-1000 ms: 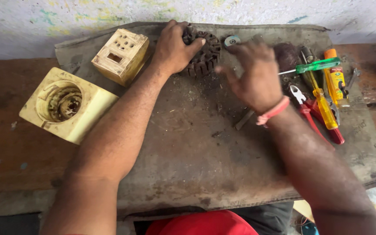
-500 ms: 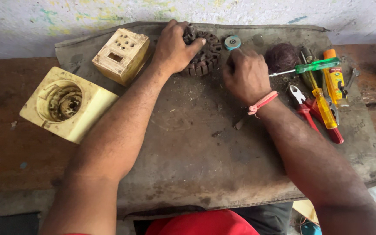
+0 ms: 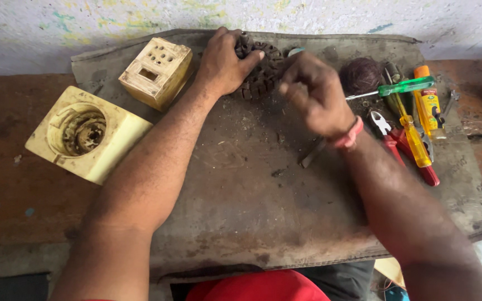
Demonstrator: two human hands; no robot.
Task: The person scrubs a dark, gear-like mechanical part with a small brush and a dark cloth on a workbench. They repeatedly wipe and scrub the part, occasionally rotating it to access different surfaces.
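- Hands are working at the far edge of a worn grey mat (image 3: pixel 241 212) that is lying over the bench (image 3: pixel 6 184).
- The left hand (image 3: pixel 224 64) is pressing down on a dark, rusty toothed motor core (image 3: pixel 260 78), its grip clamped over the core's left side, thumb lying across the top.
- The right hand (image 3: pixel 319 95) is hovering just right of the core, its fingers curled together; whether they are pinching anything cannot be told. A pink band (image 3: pixel 350 136) is circling that wrist.
- The core is sitting on the mat near the wall, between the two hands.
- A cream plastic block with holes (image 3: pixel 157 69) is standing just left of the left wrist; a larger cream housing with a round well (image 3: pixel 87 134) is lying further left on the bench.
- To the right, a ball of dark wire (image 3: pixel 361 75) is lying near a green-handled screwdriver (image 3: pixel 403 87), a yellow-handled screwdriver (image 3: pixel 411 136), red-handled pliers (image 3: pixel 400 147) and an orange-capped yellow tube (image 3: pixel 428 103).
- A thin metal tool (image 3: pixel 312 155) is lying partly under the right wrist.
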